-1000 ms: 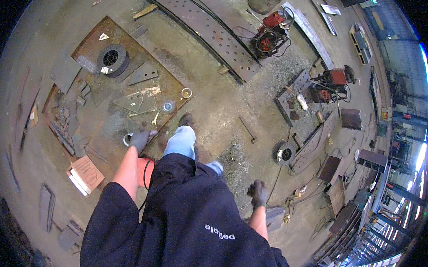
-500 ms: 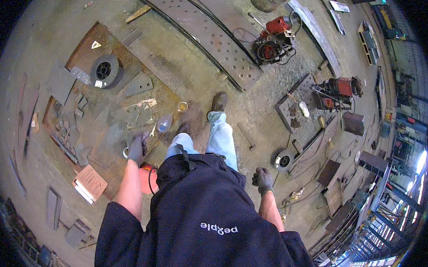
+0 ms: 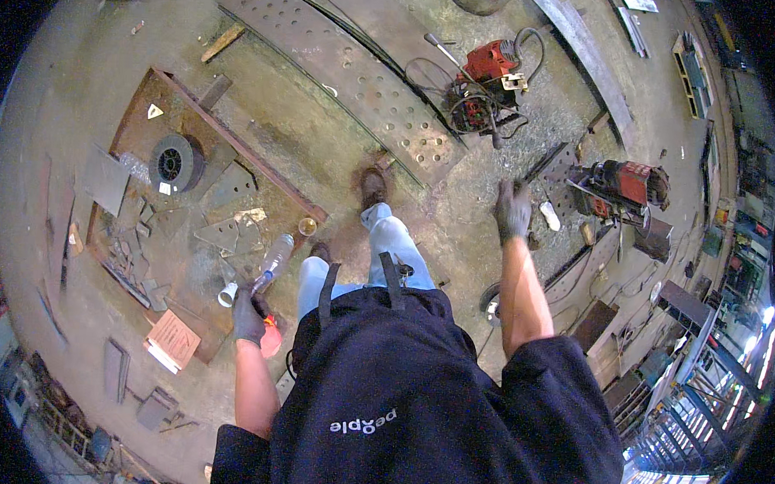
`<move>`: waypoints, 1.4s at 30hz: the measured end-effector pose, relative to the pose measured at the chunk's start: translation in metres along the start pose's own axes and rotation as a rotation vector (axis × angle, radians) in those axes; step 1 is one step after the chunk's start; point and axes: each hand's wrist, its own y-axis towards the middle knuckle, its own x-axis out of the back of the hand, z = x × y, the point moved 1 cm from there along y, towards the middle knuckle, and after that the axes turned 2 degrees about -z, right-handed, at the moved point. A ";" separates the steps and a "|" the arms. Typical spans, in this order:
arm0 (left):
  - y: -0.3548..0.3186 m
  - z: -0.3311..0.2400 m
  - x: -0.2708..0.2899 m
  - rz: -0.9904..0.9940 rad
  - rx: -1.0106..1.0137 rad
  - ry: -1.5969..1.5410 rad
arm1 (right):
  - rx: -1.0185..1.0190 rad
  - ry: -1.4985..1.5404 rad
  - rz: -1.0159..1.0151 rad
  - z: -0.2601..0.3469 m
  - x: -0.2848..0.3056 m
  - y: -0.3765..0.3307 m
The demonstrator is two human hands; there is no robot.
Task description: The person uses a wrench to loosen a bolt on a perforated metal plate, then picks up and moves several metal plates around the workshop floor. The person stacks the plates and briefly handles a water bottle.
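Near the tray (image 3: 249, 152)'s edge, the left hand (image 3: 250, 314) hung by the bottle (image 3: 277, 254) and cup (image 3: 227, 295); whether its fingers gripped either, one could not tell. Over open floor (image 3: 457, 223) between the long plate (image 3: 351, 85)'s end and the right machine (image 3: 636, 182), the right hand (image 3: 513, 209) reached out, fingers slightly parted.
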 end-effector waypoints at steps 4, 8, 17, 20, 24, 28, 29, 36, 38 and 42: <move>-0.025 -0.030 -0.048 -0.084 -0.040 0.125 | -0.057 0.029 0.117 0.097 0.012 0.081; -0.055 -0.048 -0.084 -0.074 -0.001 0.140 | -0.221 -0.004 0.423 0.084 -0.037 0.121; -0.063 -0.018 -0.102 -0.186 0.050 0.076 | -0.129 -0.159 0.349 0.015 -0.087 0.101; -0.069 -0.023 -0.126 -0.207 0.156 0.031 | -0.100 -0.156 0.383 0.002 -0.089 0.103; -0.067 -0.001 -0.117 -0.209 0.102 0.060 | -0.105 -0.243 0.485 0.049 -0.064 0.125; -0.072 0.011 -0.121 -0.203 0.110 0.090 | -0.073 -0.240 0.385 0.044 -0.067 0.109; -0.072 0.015 -0.122 -0.171 0.102 0.144 | -0.070 -0.178 0.315 0.025 -0.079 0.101; -0.076 0.034 -0.120 -0.171 0.126 0.110 | -0.075 -0.178 0.506 0.045 -0.067 0.126; -0.076 0.039 -0.115 -0.153 0.071 0.147 | -0.078 -0.049 0.512 0.072 -0.061 0.119; -0.063 0.035 -0.124 -0.132 0.151 0.027 | -0.041 -0.335 0.324 -0.009 -0.096 0.105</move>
